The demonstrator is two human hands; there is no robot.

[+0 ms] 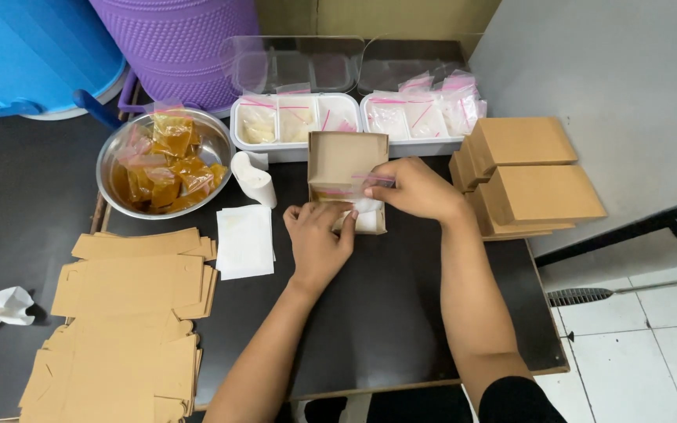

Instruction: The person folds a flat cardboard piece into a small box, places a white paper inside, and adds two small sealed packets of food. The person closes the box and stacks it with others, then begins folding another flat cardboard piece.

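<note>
Head view: an open cardboard box point(346, 168) sits mid-tabletop point(385, 313). The right hand point(415, 188) pinches a small clear zip bag point(371, 182) over the box's right side; the left hand point(319, 239), fingers curled, steadies its front edge. Best kept low and flat. Steel bowl of amber packets point(162, 160) lies left of the box.

The dark table point(401, 313) carries an open cardboard box point(346, 157); left of it lie white sheets point(244, 241), a steel bowl point(111, 157) and flat cardboard blanks point(127, 329).
</note>
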